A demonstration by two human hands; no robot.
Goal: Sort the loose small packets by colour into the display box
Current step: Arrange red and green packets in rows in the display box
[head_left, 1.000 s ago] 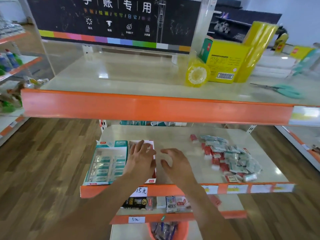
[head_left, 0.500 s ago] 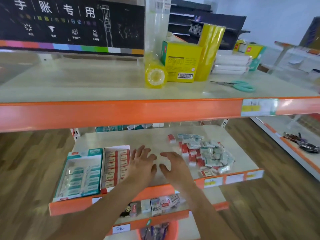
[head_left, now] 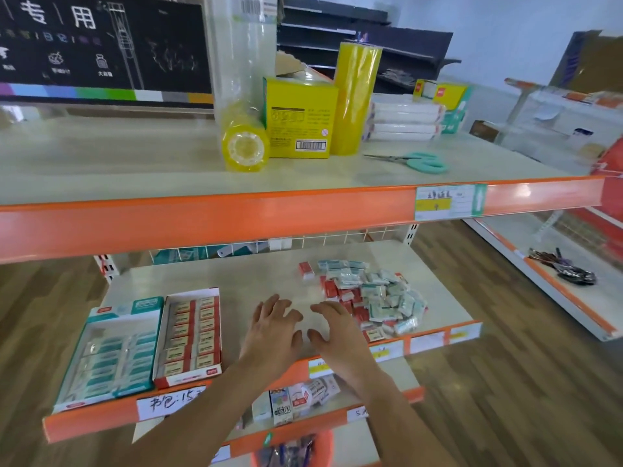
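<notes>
Both hands, left hand (head_left: 271,326) and right hand (head_left: 337,332), hover empty beside the packets (head_left: 374,298).

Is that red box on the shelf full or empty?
Nearly full, it seems. The red box shows two columns of red-and-cream packets filling its tray; whether any slot is free is unclear.

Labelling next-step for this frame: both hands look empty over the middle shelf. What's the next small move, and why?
Probably slide the right hand a little further right and pinch a red packet off the near edge of the pile. Both hands are open and hold nothing, its fingertips already lie at that edge, and the red box sits just beyond the left hand.
</notes>
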